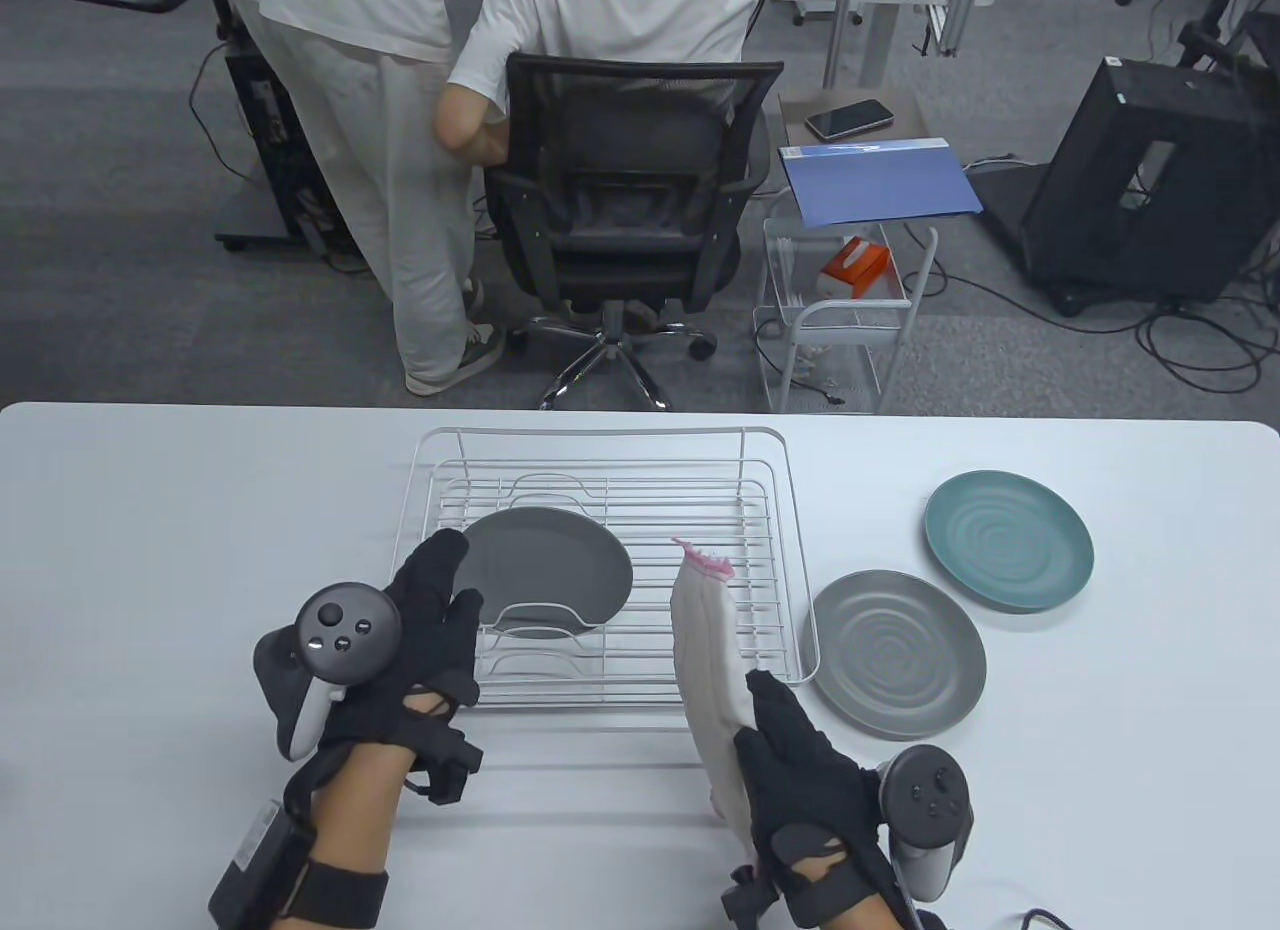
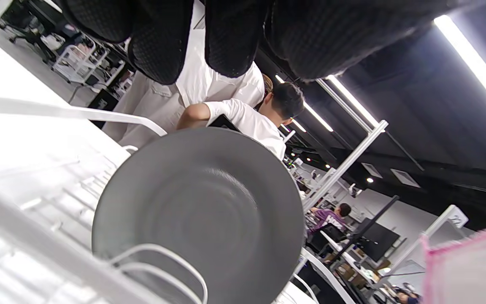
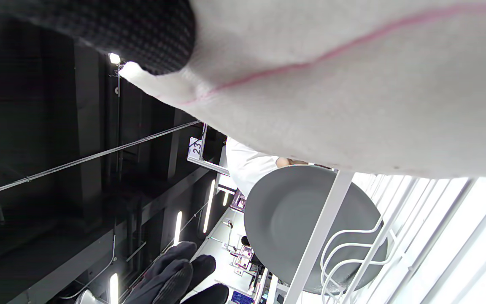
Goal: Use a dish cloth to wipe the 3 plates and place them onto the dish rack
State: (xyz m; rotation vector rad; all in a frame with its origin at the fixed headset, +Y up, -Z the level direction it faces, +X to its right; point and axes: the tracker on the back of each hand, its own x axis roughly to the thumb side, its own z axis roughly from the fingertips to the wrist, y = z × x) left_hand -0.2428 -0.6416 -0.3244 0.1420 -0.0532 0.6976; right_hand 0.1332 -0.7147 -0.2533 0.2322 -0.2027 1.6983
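A dark grey plate (image 1: 548, 567) (image 2: 196, 211) (image 3: 306, 223) stands on edge in the white wire dish rack (image 1: 600, 450), leaning in its slots. My left hand (image 1: 435, 590) hovers just left of that plate with straight fingers (image 2: 158, 46), holding nothing. My right hand (image 1: 800, 760) grips a white dish cloth with a pink hem (image 1: 712, 670) (image 3: 331, 84) at the rack's front right corner. A second grey plate (image 1: 895, 652) and a teal plate (image 1: 1008, 538) lie flat on the table right of the rack.
The white table (image 1: 150, 570) carries the rack in its middle. Beyond the far edge stand an office chair (image 1: 625, 200), a wire cart (image 1: 845, 320) and two people in white.
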